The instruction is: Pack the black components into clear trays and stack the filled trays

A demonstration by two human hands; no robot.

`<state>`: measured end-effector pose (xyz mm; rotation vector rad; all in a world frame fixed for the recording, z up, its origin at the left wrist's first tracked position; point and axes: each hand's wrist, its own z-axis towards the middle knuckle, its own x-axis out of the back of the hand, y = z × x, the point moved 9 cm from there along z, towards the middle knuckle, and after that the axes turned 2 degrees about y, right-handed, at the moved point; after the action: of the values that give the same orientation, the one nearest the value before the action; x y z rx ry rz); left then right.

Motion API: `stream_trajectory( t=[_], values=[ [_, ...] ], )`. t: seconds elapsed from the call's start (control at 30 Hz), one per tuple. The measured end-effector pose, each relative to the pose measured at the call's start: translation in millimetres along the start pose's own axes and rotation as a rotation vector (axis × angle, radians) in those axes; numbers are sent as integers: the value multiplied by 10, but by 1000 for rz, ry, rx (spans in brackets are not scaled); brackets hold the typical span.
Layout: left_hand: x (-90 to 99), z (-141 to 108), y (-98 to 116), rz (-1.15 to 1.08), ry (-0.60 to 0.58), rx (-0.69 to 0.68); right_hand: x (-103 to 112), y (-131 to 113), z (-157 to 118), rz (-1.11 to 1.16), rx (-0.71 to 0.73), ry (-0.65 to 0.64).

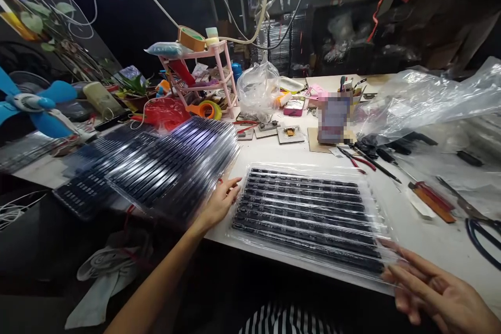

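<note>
A clear plastic tray [301,214] with rows of black strip-like parts lies at the front edge of the white table. My right hand [438,287] pinches its near right corner, with some fingers partly behind the clear plastic. At the tray's left side, my left hand [221,201] has its fingers stretched out toward the rim; whether they touch it I cannot tell. Just left of that hand is a stack of similar clear trays [176,162] with dark rows, overhanging the table's front edge.
Pliers [358,159], a screwdriver [385,156] and scissors [483,224] lie at the right, near a large clear plastic sheet [430,99]. Behind stand a pink rack [225,75] and small metal fixtures [291,134]. A blue fan [31,102] is far left. Cables hang overhead.
</note>
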<state>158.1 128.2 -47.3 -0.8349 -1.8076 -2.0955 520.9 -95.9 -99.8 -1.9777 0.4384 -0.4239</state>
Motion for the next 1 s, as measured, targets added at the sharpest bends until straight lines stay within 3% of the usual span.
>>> stream_trajectory(
  t=[0.1,0.3,0.4,0.57,0.67,0.77,0.87,1.0],
  values=[
    [-45,8,89,69,-3,-31,69,22,2,-81,30,21],
    [-52,79,178,216,27,-87,108,-15,78,-359,82,-77],
    [-46,54,200,279,30,-97,113,-257,138,-559,246,-94],
    [-55,16,300,373,3,-152,85,-886,278,-836,616,127],
    [-88,90,346,441,6,-176,-259,-1143,349,-938,906,105],
    [-238,189,393,514,-5,-217,-771,-1119,432,-1144,1106,-37],
    [-502,216,426,559,-73,-258,-1150,-926,543,-1312,1088,-195],
    [-759,155,447,736,-149,-311,-1316,-780,589,-1386,996,-292]
  ],
)
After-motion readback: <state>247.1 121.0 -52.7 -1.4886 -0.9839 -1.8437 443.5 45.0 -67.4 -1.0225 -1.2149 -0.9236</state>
